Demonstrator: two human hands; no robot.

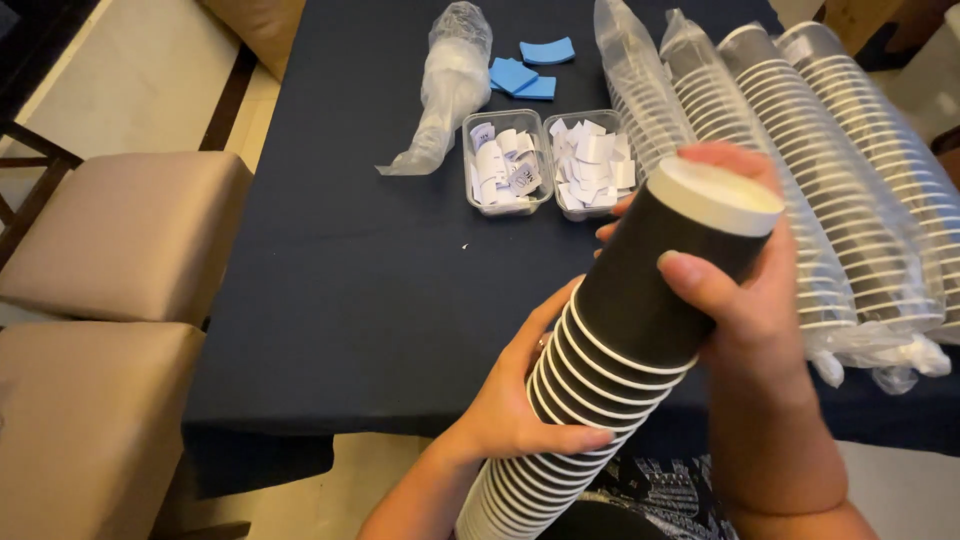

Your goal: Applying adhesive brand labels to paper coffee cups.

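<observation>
Right hand [745, 300] wraps the top black cup [680, 270] of a nested stack [580, 400], fingers curled around its wall; left hand [520, 400] cups the stack lower down. The stack slants over the worktop's [350, 280] near edge, cup bottoms up-right, its long axis from lower left to upper right. No cup looks separated; four bagged sleeves [800, 170] lie unopened beyond, beside two tubs [550, 160] of paper slips.

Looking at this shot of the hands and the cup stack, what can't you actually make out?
- Stack of black paper cups: its lower end is cut off by the bottom edge, head view.
- Right hand: palm hidden behind the top cup.
- Paper slips in clear tubs: print too small.
- Bagged cup stacks: tops cut off.
</observation>
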